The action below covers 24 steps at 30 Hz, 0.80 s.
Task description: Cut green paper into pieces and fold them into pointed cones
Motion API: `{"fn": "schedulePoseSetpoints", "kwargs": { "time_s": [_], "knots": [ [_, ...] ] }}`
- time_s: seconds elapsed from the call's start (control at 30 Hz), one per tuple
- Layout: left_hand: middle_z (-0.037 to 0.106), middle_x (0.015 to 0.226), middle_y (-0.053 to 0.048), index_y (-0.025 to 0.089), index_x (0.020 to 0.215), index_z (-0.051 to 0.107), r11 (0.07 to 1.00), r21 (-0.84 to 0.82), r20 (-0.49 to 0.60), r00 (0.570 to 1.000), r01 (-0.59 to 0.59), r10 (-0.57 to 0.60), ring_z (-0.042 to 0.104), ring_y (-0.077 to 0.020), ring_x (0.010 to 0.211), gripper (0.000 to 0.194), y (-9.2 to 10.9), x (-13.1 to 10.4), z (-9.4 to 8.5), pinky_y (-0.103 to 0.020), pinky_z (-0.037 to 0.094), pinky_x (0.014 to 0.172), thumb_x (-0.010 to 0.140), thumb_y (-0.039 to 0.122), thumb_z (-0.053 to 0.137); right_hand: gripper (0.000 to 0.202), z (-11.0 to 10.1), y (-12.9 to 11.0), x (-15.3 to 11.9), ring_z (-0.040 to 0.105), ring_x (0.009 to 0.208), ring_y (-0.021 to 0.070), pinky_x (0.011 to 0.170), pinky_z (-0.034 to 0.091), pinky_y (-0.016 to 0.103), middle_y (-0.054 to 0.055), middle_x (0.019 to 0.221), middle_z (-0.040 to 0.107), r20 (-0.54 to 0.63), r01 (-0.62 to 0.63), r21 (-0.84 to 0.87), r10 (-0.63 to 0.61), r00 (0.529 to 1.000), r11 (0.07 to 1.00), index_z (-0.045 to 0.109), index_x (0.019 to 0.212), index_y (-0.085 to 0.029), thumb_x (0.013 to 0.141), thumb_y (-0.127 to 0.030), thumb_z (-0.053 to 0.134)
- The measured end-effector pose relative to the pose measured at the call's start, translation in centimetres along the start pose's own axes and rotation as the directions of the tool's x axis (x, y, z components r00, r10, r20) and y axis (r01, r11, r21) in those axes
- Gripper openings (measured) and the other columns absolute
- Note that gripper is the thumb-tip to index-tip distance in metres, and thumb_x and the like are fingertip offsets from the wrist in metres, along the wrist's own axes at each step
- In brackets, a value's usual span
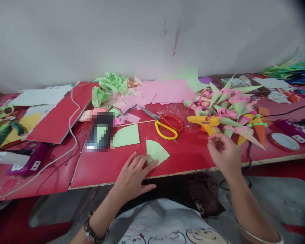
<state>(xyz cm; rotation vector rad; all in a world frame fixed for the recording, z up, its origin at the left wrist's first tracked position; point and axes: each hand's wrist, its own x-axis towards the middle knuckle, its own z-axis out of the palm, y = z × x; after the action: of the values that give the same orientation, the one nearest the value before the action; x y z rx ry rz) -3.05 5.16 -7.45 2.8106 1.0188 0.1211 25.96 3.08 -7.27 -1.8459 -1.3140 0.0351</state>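
My left hand (134, 174) lies with fingers spread at the table edge, its fingertips on a pale green quarter-circle of paper (157, 151). Beside the handle of a yellow hot glue gun (205, 122), my right hand (226, 154) is held with its fingers curled in and nothing visible in them. Whether its fingertips touch the handle is unclear. Another light green paper piece (128, 135) rests behind my left hand. Scissors (166, 127) with one red and one yellow handle lie with blades apart, between the paper and the glue gun.
Green and pink paper cones (228, 103) pile up behind the glue gun. Pink sheets (167, 90) and crumpled green paper (112, 84) line the wall side. A blurred-out dark object (100, 132) sits left. A white cable (72, 125) crosses the red table; a small white dish (284, 141) stands right.
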Motion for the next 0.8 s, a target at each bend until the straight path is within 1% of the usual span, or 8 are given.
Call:
{"fn": "schedulePoseSetpoints", "kwargs": {
  "time_s": [0.1, 0.17, 0.23, 0.37, 0.5, 0.63, 0.73, 0.8],
  "knots": [
    [0.047, 0.119, -0.007, 0.029, 0.129, 0.039, 0.999, -0.041, -0.008, 1.000, 0.001, -0.001, 0.041, -0.0265, 0.110, 0.067, -0.2, 0.3, -0.2, -0.045, 0.026, 0.100, 0.070, 0.058, 0.054, 0.035, 0.4, 1.2, 0.8, 0.050, 0.068, 0.0218, 0.062, 0.045, 0.037, 0.006, 0.075, 0.052, -0.161, -0.007, -0.201, -0.026, 0.987, 0.980, 0.051, 0.093, -0.017, 0.067, -0.039, 0.059],
    [0.046, 0.118, -0.008, 0.028, 0.128, 0.040, 0.996, -0.093, -0.009, 1.000, -0.018, 0.018, 0.040, -0.0276, 0.109, 0.067, -0.6, 0.5, -0.4, -0.045, 0.030, 0.096, 0.071, 0.059, 0.052, 0.046, 1.0, 1.9, 1.4, 0.049, 0.085, 0.0284, 0.074, 0.042, 0.044, 0.011, 0.086, 0.053, -0.135, 0.032, -0.338, -0.083, 0.987, 0.941, 0.049, 0.101, -0.014, 0.066, -0.042, 0.060],
    [0.046, 0.117, -0.008, 0.026, 0.127, 0.042, 0.988, -0.154, -0.005, 1.000, -0.032, 0.031, 0.040, -0.0262, 0.107, 0.056, -1.1, 0.6, -0.5, -0.043, 0.034, 0.094, 0.077, 0.054, 0.046, 0.045, 1.6, 2.3, 2.1, 0.048, 0.093, 0.0316, 0.079, 0.039, 0.046, 0.015, 0.092, 0.053, -0.062, 0.053, -0.428, -0.088, 0.994, 0.902, 0.048, 0.103, -0.011, 0.070, -0.039, 0.055],
    [0.049, 0.116, -0.005, 0.027, 0.123, 0.045, 0.977, -0.212, -0.026, 1.000, 0.007, -0.013, 0.041, -0.0208, 0.107, 0.037, -1.6, 0.7, -0.4, -0.038, 0.037, 0.093, 0.088, 0.024, 0.035, 0.032, 2.1, 2.2, 2.9, 0.053, 0.087, 0.0312, 0.069, 0.042, 0.040, 0.018, 0.090, 0.057, 0.039, 0.011, -0.510, 0.011, 0.999, 0.860, 0.051, 0.101, -0.008, 0.077, -0.029, 0.043],
    [0.047, 0.122, -0.003, 0.030, 0.122, 0.047, 0.977, -0.210, -0.042, 0.998, 0.045, -0.055, 0.040, -0.0213, 0.111, 0.038, -1.8, 0.9, 0.0, -0.038, 0.038, 0.093, 0.086, 0.020, 0.039, 0.038, 1.5, 1.1, 3.1, 0.057, 0.069, 0.0300, 0.052, 0.038, 0.036, 0.017, 0.083, 0.061, 0.059, -0.084, -0.580, 0.144, 0.988, 0.811, 0.046, 0.112, -0.010, 0.083, -0.033, 0.034],
    [0.044, 0.127, -0.002, 0.030, 0.120, 0.048, 0.969, -0.235, -0.046, 0.995, 0.078, -0.091, 0.039, -0.0217, 0.114, 0.036, -2.0, 1.1, 0.1, -0.040, 0.036, 0.095, 0.084, 0.027, 0.045, 0.041, -0.1, -1.0, 2.6, 0.058, 0.065, 0.0282, 0.051, 0.036, 0.034, 0.014, 0.079, 0.062, 0.054, -0.051, -0.538, 0.095, 0.994, 0.842, 0.047, 0.110, -0.012, 0.083, -0.041, 0.035],
    [0.045, 0.128, -0.002, 0.028, 0.121, 0.047, 0.963, -0.253, -0.049, 0.993, 0.089, -0.104, 0.039, -0.0216, 0.115, 0.038, -2.3, 1.1, 0.1, -0.040, 0.035, 0.096, 0.083, 0.027, 0.047, 0.049, -1.1, -3.1, 1.7, 0.057, 0.057, 0.0235, 0.050, 0.037, 0.030, 0.005, 0.063, 0.060, 0.173, 0.050, -0.410, 0.024, 0.985, 0.911, 0.051, 0.099, -0.017, 0.071, -0.057, 0.050],
    [0.047, 0.127, -0.002, 0.027, 0.122, 0.046, 0.959, -0.271, -0.050, 0.994, 0.083, -0.100, 0.040, -0.0211, 0.114, 0.040, -2.6, 1.2, 0.1, -0.039, 0.035, 0.097, 0.082, 0.027, 0.048, 0.055, -1.2, -4.4, 0.8, 0.057, 0.054, 0.0216, 0.048, 0.036, 0.028, 0.002, 0.059, 0.058, 0.273, 0.172, -0.368, -0.071, 0.959, 0.914, 0.051, 0.099, -0.017, 0.065, -0.061, 0.054]
  ]
}}
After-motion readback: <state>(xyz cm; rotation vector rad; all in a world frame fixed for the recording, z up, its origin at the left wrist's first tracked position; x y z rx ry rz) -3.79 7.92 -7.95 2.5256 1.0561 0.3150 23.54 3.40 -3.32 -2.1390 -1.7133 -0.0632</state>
